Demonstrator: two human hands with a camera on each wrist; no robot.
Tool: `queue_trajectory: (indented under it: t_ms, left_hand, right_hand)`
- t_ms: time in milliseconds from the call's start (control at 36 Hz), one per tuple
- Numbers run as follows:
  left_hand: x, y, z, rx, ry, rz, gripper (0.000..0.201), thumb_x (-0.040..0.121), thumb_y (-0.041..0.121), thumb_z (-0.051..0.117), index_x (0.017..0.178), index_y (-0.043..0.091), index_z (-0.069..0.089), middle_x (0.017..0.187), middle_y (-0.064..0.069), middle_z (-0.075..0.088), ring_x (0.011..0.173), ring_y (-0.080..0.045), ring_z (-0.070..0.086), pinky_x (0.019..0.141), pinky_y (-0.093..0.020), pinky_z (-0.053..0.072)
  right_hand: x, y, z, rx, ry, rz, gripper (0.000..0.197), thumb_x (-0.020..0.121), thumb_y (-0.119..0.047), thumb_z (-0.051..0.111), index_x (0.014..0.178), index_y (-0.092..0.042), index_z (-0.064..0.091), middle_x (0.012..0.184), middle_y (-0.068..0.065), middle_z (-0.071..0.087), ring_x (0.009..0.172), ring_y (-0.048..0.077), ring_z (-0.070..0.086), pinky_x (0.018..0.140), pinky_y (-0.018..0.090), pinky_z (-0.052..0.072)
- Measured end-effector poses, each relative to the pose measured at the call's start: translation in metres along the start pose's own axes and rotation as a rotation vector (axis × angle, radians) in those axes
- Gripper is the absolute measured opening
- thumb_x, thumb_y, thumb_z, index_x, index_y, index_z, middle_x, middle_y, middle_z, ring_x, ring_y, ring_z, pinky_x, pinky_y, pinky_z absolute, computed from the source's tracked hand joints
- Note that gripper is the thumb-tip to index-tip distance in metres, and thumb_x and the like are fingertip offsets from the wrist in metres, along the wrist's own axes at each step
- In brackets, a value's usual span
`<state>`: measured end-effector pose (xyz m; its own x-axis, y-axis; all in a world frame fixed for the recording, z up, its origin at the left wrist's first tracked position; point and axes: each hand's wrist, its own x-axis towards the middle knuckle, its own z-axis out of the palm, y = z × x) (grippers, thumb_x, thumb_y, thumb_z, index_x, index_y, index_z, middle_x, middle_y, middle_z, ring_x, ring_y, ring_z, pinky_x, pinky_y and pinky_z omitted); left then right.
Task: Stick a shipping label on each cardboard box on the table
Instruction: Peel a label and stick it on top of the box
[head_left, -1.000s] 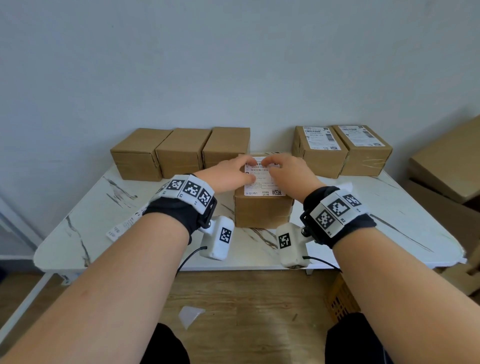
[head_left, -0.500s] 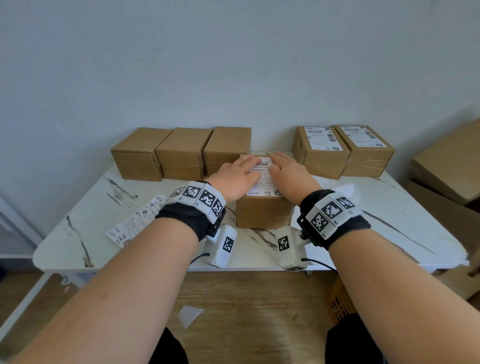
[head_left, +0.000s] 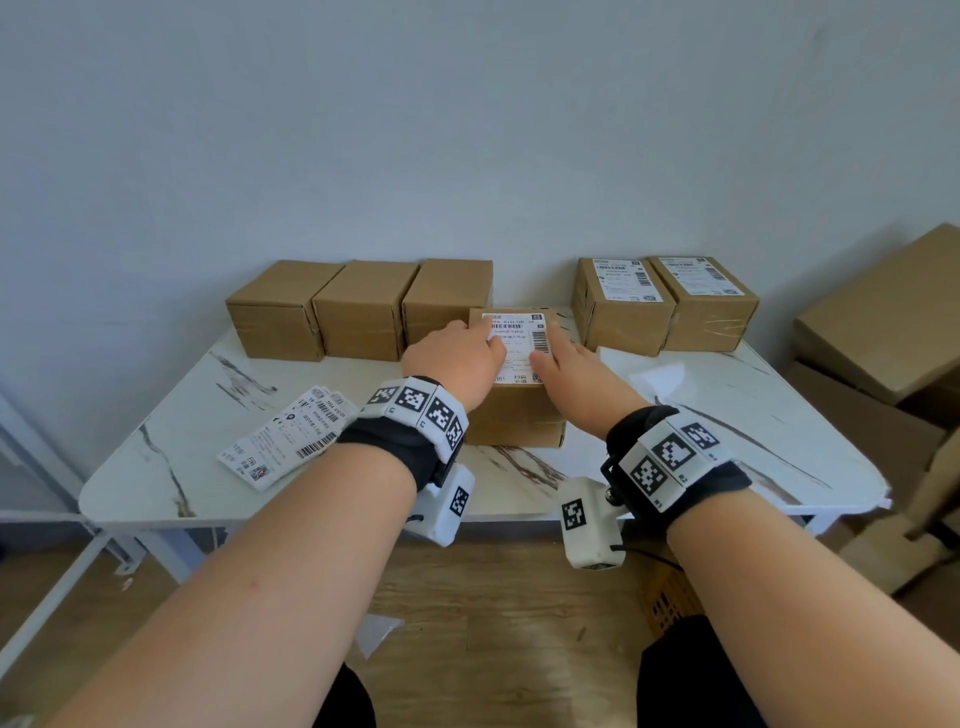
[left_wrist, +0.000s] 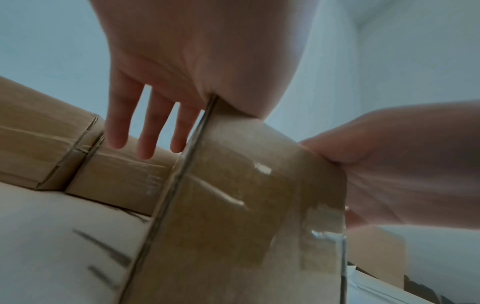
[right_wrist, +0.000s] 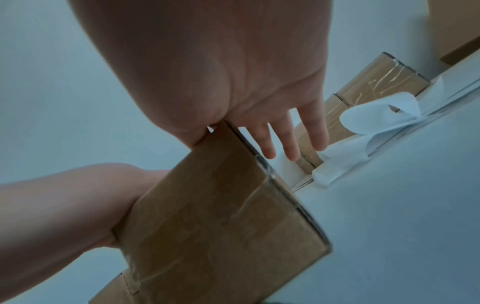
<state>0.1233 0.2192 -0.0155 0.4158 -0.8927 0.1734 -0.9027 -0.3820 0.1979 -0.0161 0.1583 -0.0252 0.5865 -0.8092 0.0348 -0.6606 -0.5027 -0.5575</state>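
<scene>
A brown cardboard box (head_left: 514, 415) stands in the middle of the white marble table (head_left: 182, 467), with a white shipping label (head_left: 519, 338) on its top. My left hand (head_left: 457, 353) lies flat on the label's left side, its fingers (left_wrist: 145, 131) straight and reaching past the box's left edge. On the label's right side my right hand (head_left: 561, 358) presses down, fingers (right_wrist: 293, 135) straight over the box edge. The box's taped front face (left_wrist: 246, 205) fills both wrist views (right_wrist: 221, 216). Three unlabelled boxes (head_left: 363, 306) stand at the back left, two labelled boxes (head_left: 665, 301) at the back right.
A stack of loose shipping labels (head_left: 291, 436) lies on the table's left. Curled white backing paper (head_left: 657, 376) lies right of the middle box. Large cardboard boxes (head_left: 883, 322) stand beyond the table's right edge. A scrap of paper (head_left: 376, 631) lies on the wooden floor.
Both hands have slid toward me along the label and spread apart, uncovering its far end with the barcode. The box has not moved.
</scene>
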Motion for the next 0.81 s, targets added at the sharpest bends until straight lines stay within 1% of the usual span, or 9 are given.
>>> queue_trajectory:
  t_ms: [56, 111, 194, 278, 333, 417, 556, 694, 806]
  left_hand:
    - [-0.005, 0.0, 0.001, 0.014, 0.085, -0.002, 0.041, 0.101, 0.03, 0.02, 0.117, 0.021, 0.056, 0.093, -0.004, 0.054, 0.078, -0.024, 0.056, 0.063, -0.034, 0.042]
    - [-0.008, -0.001, 0.002, 0.013, 0.16, 0.002, 0.038, 0.101, 0.028, 0.024, 0.093, 0.016, 0.059, 0.081, -0.002, 0.049, 0.068, -0.022, 0.051, 0.057, -0.031, 0.037]
    - [-0.012, -0.006, 0.003, -0.014, 0.246, 0.045, 0.038, 0.1, 0.03, 0.03, 0.081, 0.016, 0.059, 0.078, -0.001, 0.047, 0.061, -0.02, 0.048, 0.052, -0.028, 0.033]
    - [-0.017, -0.012, 0.002, -0.128, 0.261, 0.063, 0.035, 0.099, 0.033, 0.036, 0.088, 0.018, 0.065, 0.083, -0.001, 0.055, 0.067, -0.019, 0.055, 0.055, -0.03, 0.043]
    - [-0.021, -0.014, 0.0, -0.216, 0.236, 0.031, 0.032, 0.099, 0.035, 0.038, 0.102, 0.02, 0.066, 0.093, -0.001, 0.066, 0.08, -0.021, 0.062, 0.068, -0.036, 0.053]
    - [-0.025, -0.012, -0.003, -0.304, 0.169, -0.022, 0.034, 0.1, 0.037, 0.036, 0.116, 0.018, 0.06, 0.105, -0.001, 0.068, 0.094, -0.024, 0.063, 0.081, -0.037, 0.053]
    - [-0.027, -0.004, -0.008, -0.364, 0.166, -0.013, 0.034, 0.099, 0.037, 0.038, 0.119, 0.016, 0.056, 0.11, -0.001, 0.067, 0.098, -0.022, 0.063, 0.084, -0.038, 0.052]
    - [-0.018, 0.007, -0.02, -0.483, 0.221, -0.043, 0.036, 0.097, 0.042, 0.043, 0.123, 0.018, 0.052, 0.107, 0.005, 0.064, 0.095, -0.016, 0.061, 0.081, -0.032, 0.05]
    - [-0.002, 0.017, -0.03, -0.686, 0.185, -0.081, 0.029, 0.094, 0.04, 0.05, 0.117, 0.021, 0.051, 0.103, 0.01, 0.058, 0.093, -0.014, 0.061, 0.083, -0.038, 0.054]
  right_hand:
    - [-0.006, -0.001, -0.001, 0.009, 0.019, -0.007, 0.052, 0.103, -0.034, 0.027, 0.152, -0.018, 0.02, 0.137, 0.016, 0.049, 0.117, 0.032, 0.052, 0.093, 0.04, 0.044]
    - [-0.012, -0.003, -0.002, 0.015, 0.051, -0.018, 0.047, 0.104, -0.031, 0.027, 0.15, -0.022, 0.029, 0.129, 0.012, 0.056, 0.102, 0.022, 0.053, 0.082, 0.032, 0.042]
    - [-0.02, -0.005, -0.002, 0.085, 0.125, -0.014, 0.043, 0.103, -0.032, 0.034, 0.145, -0.025, 0.041, 0.129, 0.005, 0.059, 0.107, 0.019, 0.056, 0.086, 0.03, 0.046]
    - [-0.022, -0.005, -0.002, 0.159, 0.158, -0.006, 0.041, 0.102, -0.032, 0.039, 0.142, -0.027, 0.046, 0.129, 0.002, 0.061, 0.103, 0.016, 0.056, 0.086, 0.028, 0.047]
    - [-0.022, -0.005, -0.001, 0.176, 0.155, 0.003, 0.041, 0.103, -0.032, 0.038, 0.143, -0.029, 0.044, 0.128, 0.002, 0.061, 0.096, 0.014, 0.052, 0.082, 0.028, 0.045]
    - [-0.022, -0.005, 0.001, 0.205, 0.159, 0.032, 0.043, 0.103, -0.034, 0.036, 0.145, -0.028, 0.039, 0.128, 0.002, 0.06, 0.102, 0.017, 0.055, 0.079, 0.028, 0.043]
    - [-0.023, -0.005, -0.001, 0.261, 0.216, 0.094, 0.046, 0.102, -0.033, 0.038, 0.146, -0.021, 0.032, 0.131, 0.007, 0.058, 0.111, 0.024, 0.057, 0.078, 0.028, 0.041]
    - [-0.016, -0.007, -0.02, 0.384, 0.362, 0.13, 0.049, 0.098, -0.039, 0.045, 0.139, -0.014, 0.036, 0.121, 0.006, 0.06, 0.097, 0.022, 0.059, 0.08, 0.035, 0.05]
    - [-0.001, -0.008, -0.037, 0.369, 0.402, 0.118, 0.041, 0.098, -0.038, 0.046, 0.13, -0.012, 0.044, 0.105, 0.0, 0.06, 0.092, 0.019, 0.059, 0.076, 0.034, 0.05]
